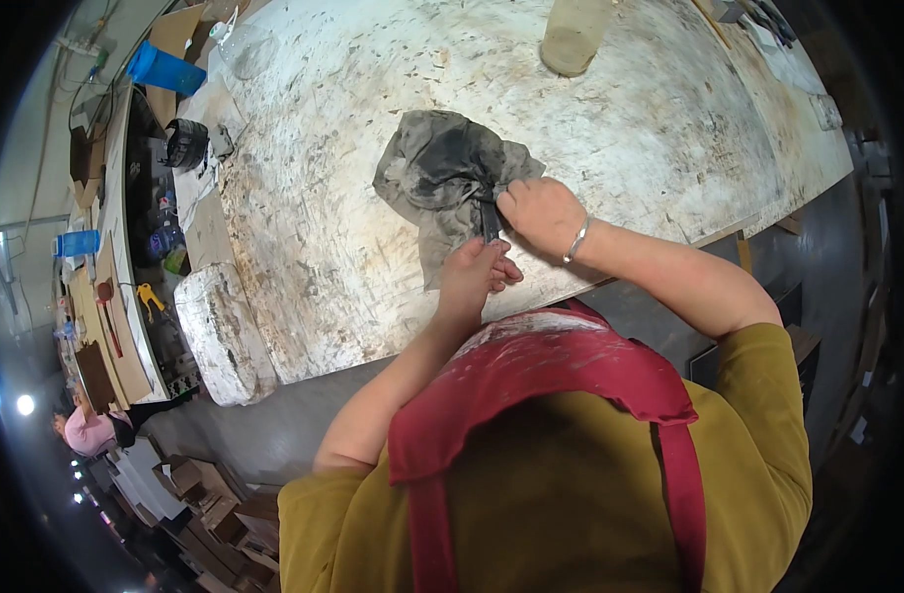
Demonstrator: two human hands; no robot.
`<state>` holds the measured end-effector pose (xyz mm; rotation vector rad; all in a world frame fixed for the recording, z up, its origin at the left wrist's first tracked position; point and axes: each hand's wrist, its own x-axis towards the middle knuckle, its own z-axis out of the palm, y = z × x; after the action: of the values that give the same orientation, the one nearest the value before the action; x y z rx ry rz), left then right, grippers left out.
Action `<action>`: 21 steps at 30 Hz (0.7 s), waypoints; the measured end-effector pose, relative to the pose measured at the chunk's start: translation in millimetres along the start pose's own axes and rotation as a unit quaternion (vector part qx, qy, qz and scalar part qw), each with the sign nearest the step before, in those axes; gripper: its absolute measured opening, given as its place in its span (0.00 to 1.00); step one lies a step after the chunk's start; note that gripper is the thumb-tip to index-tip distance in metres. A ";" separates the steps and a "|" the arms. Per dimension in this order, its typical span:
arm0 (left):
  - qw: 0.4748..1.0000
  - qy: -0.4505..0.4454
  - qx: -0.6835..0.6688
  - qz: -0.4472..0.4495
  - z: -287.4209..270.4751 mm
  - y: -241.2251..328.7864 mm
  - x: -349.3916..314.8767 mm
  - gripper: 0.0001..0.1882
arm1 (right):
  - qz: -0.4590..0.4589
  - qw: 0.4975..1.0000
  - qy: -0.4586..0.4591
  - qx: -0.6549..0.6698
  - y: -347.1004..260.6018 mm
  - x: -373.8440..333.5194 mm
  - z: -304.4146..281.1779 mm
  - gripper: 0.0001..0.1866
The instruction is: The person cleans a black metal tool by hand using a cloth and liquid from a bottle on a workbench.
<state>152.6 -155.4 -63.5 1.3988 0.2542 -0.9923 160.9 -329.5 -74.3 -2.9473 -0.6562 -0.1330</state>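
A thin, grey-stained cloth [403,183] lies bunched on the worktable in front of me, with a darker black patch or lump in its middle. Its folds gather toward a narrow black strip [489,219] at the right side. My right hand [543,212], with a silver bangle on the wrist, is closed with its fingertips pinching the gathered cloth beside the strip. From below, my left hand [475,280] pinches the strip's lower end between thumb and forefinger, its other fingers curled. What lies inside the cloth is hidden.
A whitish, dark-smeared worktable [314,198] spreads ahead. A cloudy plastic container [575,40] stands at the far side. Far left are a blue cup [165,69], a clear bottle [246,49] and a black tape roll [186,144]. A wrapped white block [220,331] sits at the left edge. One person [88,430] is beyond.
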 end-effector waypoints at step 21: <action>1.000 0.023 -0.013 0.005 -1.4 8.0 -15.0 0.11 | 0.009 1.000 0.000 -0.009 4.7 7.4 9.2 0.04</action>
<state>149.9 -148.8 -48.0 1.3985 0.2939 -0.9461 170.1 -329.4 -83.0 -2.9703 -0.6307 -0.1373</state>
